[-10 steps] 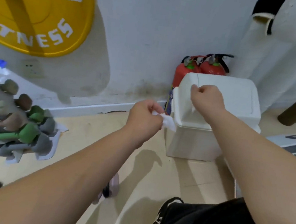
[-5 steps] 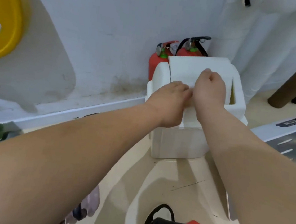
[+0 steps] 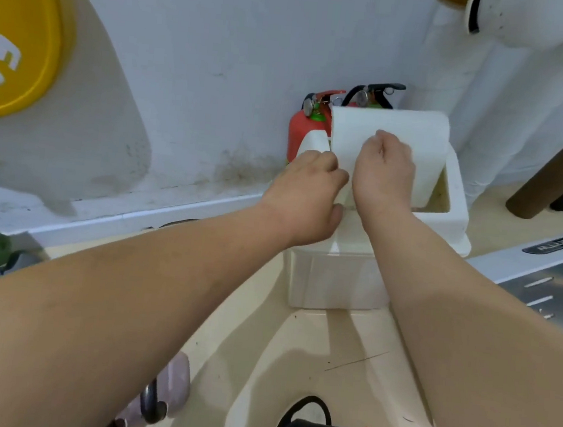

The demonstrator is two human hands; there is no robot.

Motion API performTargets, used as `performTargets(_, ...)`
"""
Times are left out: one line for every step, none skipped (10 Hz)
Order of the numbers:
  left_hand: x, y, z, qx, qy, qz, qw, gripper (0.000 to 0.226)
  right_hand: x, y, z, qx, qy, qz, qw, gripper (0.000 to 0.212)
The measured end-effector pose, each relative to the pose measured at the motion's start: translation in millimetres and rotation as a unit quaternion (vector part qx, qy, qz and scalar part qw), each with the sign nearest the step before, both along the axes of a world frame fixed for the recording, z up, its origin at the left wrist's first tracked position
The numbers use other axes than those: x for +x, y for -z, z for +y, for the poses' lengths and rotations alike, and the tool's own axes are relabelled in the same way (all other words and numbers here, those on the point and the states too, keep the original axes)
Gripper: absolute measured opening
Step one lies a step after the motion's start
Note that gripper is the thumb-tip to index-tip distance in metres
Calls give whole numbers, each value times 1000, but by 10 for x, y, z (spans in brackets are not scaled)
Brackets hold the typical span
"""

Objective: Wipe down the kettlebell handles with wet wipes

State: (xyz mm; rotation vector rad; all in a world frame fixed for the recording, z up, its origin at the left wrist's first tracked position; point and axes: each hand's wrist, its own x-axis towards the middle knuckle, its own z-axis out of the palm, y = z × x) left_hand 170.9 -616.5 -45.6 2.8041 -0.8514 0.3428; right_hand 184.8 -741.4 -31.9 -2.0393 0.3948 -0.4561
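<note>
Against the white wall on beige floor, a white bin fronts red extinguishers; my left hand and right hand, fisted together, tilt its lid. Kettlebell near my feet; wipe unseen.

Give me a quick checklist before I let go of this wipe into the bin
1. Bin flap tilted open: ok. The white swing lid is tipped up and a gap shows on the right side of the trash bin.
2. Right hand holding the flap open: ok, it presses against the lid.
3. Left hand over the opening: cannot tell; it sits at the bin's front left edge, beside the flap.
4. Wipe in the left hand: cannot tell, the closed fingers hide it.
5. Room inside the bin: cannot tell, the inside is barely visible.
6. Kettlebell within reach for afterwards: ok, on the floor under the left forearm.
</note>
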Motion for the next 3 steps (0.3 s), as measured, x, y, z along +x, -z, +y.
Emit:
performTargets(-72,-61,166,-2,-23,2,1000,33,71,-9,66,6,-58,66,996,50)
performTargets(-187,-185,353,-18,-30,14,999,39,48,-22,178,-103,-53,135,984,59)
performTargets(-284,-252,506,-16,-38,45,998,43,25,-54,286,-175,-49,91,979,55)
